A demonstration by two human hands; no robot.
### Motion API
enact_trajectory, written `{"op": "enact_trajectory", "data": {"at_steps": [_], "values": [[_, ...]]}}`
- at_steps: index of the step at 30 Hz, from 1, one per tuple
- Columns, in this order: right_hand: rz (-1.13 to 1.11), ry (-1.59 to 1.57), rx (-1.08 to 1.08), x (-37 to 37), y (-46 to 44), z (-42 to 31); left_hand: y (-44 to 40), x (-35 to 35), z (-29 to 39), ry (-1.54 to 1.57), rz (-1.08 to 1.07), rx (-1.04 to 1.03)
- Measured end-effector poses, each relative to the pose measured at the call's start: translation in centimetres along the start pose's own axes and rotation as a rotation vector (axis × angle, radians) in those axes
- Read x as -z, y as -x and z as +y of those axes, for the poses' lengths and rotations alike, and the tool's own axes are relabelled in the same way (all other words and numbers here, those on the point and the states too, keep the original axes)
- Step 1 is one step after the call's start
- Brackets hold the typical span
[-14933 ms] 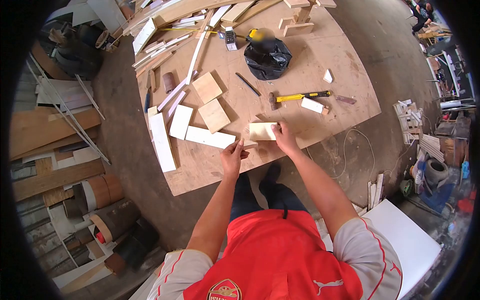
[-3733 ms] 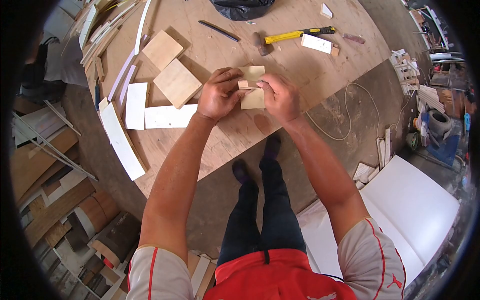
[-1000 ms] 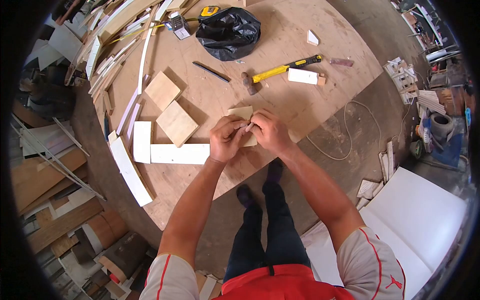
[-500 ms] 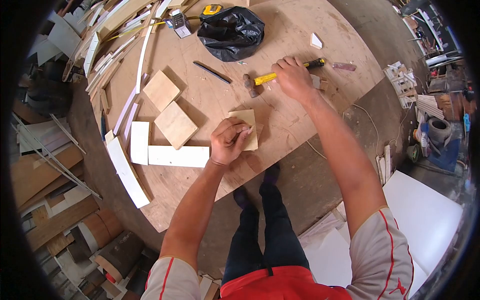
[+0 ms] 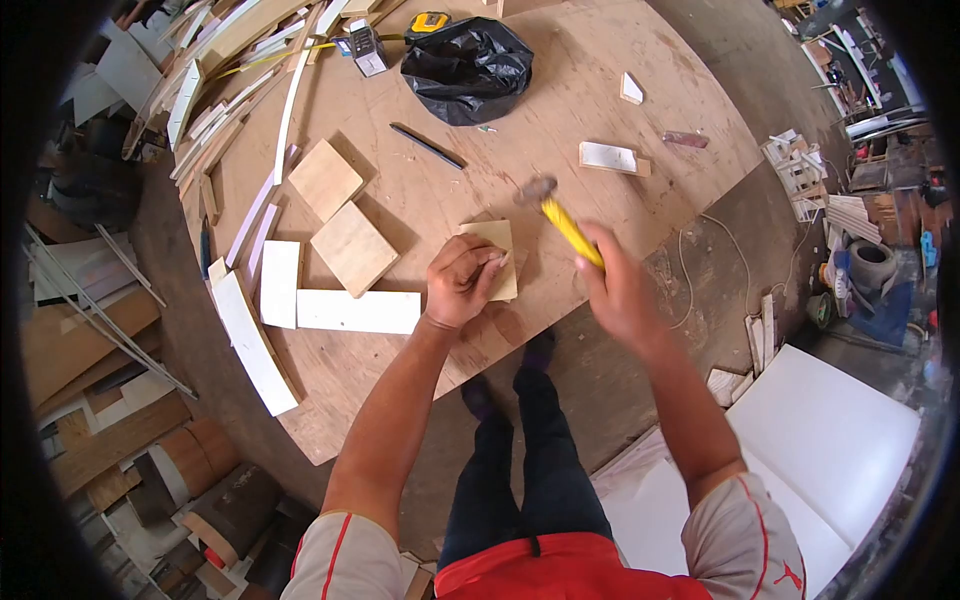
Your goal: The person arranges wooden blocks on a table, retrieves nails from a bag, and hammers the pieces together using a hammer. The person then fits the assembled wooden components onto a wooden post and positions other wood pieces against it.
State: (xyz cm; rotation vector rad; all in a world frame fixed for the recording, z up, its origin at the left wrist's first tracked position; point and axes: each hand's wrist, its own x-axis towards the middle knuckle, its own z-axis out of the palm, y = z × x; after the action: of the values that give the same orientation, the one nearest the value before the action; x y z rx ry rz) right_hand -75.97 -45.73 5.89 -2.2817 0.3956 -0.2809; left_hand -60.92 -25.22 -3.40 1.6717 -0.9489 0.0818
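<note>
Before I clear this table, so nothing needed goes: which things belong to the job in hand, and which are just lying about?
Likely in the job:
dark-headed hammer with yellow handle, in the right hand
flat, pale wooden piece under the left hand

Seemingly lying about:
crumpled black plastic bag
yellow tape measure
slim, dark stick

A wooden table (image 5: 590, 65) carries a black plastic bag (image 5: 468, 75), two square wooden blocks (image 5: 354, 249) and a tape measure (image 5: 430, 21).
</note>
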Motion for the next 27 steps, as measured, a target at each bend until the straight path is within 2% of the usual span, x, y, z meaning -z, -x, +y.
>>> {"op": "enact_trajectory", "data": {"at_steps": [4, 6, 7, 10, 16, 22, 25, 27], "values": [[0.111, -0.059, 0.010, -1.4, 5.9, -1.3, -0.1, 0.0, 0.3, -0.042, -0.009, 0.008], [0.084, -0.027, -0.064, -1.7, 7.5, -2.3, 0.0, 0.0, 0.2, -0.022, -0.009, 0.020], [0.070, -0.010, -0.102, -1.7, 7.9, -2.6, 0.1, -0.1, 0.1, -0.011, -0.009, 0.026], [0.156, -0.048, -0.007, -3.3, 8.1, -3.0, 0.0, -0.1, 0.0, -0.029, -0.006, -0.008], [0.081, 0.006, -0.072, -3.7, 7.4, -5.1, -0.2, 0.0, 0.0, -0.040, 0.010, -0.055], [0.295, -0.014, 0.007, -4.3, 8.0, -6.0, 0.1, -0.2, -0.3, -0.002, 0.009, -0.026], [0.126, 0.129, -0.053, -4.8, 7.7, -6.2, -0.1, -0.1, -0.3, -0.020, 0.003, -0.042], [0.129, 0.087, -0.050, -5.0, 7.6, -5.8, 0.0, -0.1, 0.0, -0.025, 0.004, -0.023]]}}
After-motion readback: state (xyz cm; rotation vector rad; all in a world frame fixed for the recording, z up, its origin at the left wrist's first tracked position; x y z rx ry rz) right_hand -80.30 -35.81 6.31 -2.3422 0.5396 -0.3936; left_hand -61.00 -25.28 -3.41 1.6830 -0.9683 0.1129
